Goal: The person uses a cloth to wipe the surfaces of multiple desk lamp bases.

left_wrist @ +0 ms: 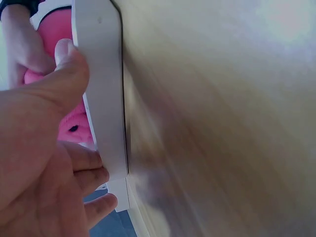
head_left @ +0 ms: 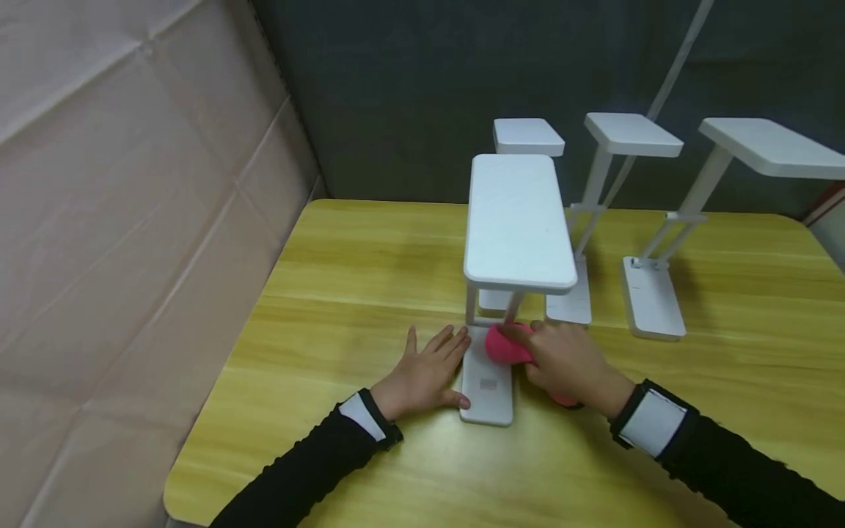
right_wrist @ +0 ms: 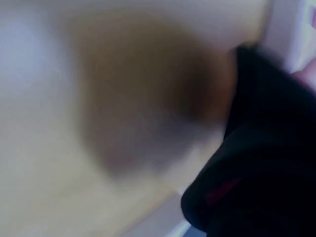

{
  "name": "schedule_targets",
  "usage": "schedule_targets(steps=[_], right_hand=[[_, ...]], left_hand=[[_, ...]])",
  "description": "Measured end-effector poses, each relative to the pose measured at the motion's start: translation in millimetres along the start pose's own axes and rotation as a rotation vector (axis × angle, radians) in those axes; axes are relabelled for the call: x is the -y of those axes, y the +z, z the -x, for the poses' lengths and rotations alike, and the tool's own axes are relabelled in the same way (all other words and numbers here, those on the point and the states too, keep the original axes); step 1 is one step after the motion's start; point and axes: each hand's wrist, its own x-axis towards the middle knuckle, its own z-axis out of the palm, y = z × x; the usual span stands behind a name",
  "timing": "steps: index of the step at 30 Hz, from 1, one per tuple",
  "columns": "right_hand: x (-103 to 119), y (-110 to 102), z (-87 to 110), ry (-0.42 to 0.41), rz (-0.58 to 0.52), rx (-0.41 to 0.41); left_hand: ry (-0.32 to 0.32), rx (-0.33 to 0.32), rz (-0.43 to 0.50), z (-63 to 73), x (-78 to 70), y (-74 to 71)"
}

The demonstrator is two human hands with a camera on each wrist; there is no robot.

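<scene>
A white folding phone stand [head_left: 520, 220] stands upright on the table, its top plate raised on struts over a flat base [head_left: 487, 400]. My left hand [head_left: 425, 374] lies at the base's left edge, fingers spread and thumb at the near corner. In the left wrist view, the thumb and fingertips touch the side of the base [left_wrist: 101, 94]. My right hand [head_left: 571, 359] grips a soft pink cloth [head_left: 507, 345] with black edging and presses it on the base, near the struts. In the right wrist view, a blurred dark shape [right_wrist: 266, 148] fills the right side.
Three more white stands, a back one [head_left: 528, 136], a middle one [head_left: 630, 136] and a right one [head_left: 660, 297], stand behind and to the right on the wooden table [head_left: 370, 279]. A dark panel [head_left: 409, 95] rises behind, and a pale covered wall [head_left: 132, 257] borders the left.
</scene>
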Motion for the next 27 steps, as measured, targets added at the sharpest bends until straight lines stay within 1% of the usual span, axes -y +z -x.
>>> schedule_targets(steps=[1,4,8,10,13,16,18,20,23,25,27], right_hand=[[1,3,2.7,-0.008,0.003,0.005],[10,6,16.7,-0.063,-0.042,0.019],[27,2,38.2,-0.125,-0.099,0.084],[32,-1,45.5,-0.129,-0.116,0.122],[33,-3,49.8,-0.132,-0.14,0.159],[29,-3,50.8,-0.126,-0.194,0.195],[24,-4,52.6,-0.13,-0.214,0.196],[21,-6,57.2,-0.136,-0.221,0.176],[15,-12,67.2,-0.131,-0.193,0.135],[12,-16,74.2,-0.099,-0.17,0.134],[9,-19,81.3,-0.064,-0.144,0.143]], left_hand=[[-0.006,0.0,-0.003,1.6,-0.4,1.0],[-0.02,0.001,-0.007,7.0,-0.9,4.4],[-0.017,-0.008,-0.012,11.0,1.8,7.1],[-0.01,-0.03,-0.025,10.2,4.3,7.4],[-0.005,-0.062,-0.049,6.9,8.4,6.9],[-0.009,-0.067,-0.038,2.5,11.3,6.9],[-0.008,-0.057,-0.025,-0.8,12.6,7.2],[-0.008,-0.043,-0.018,-1.4,12.5,6.8],[-0.005,-0.026,-0.018,-3.0,10.8,3.7],[-0.004,-0.014,-0.006,-3.5,8.2,0.5],[0.009,-0.024,0.009,-3.7,4.0,-2.8]])
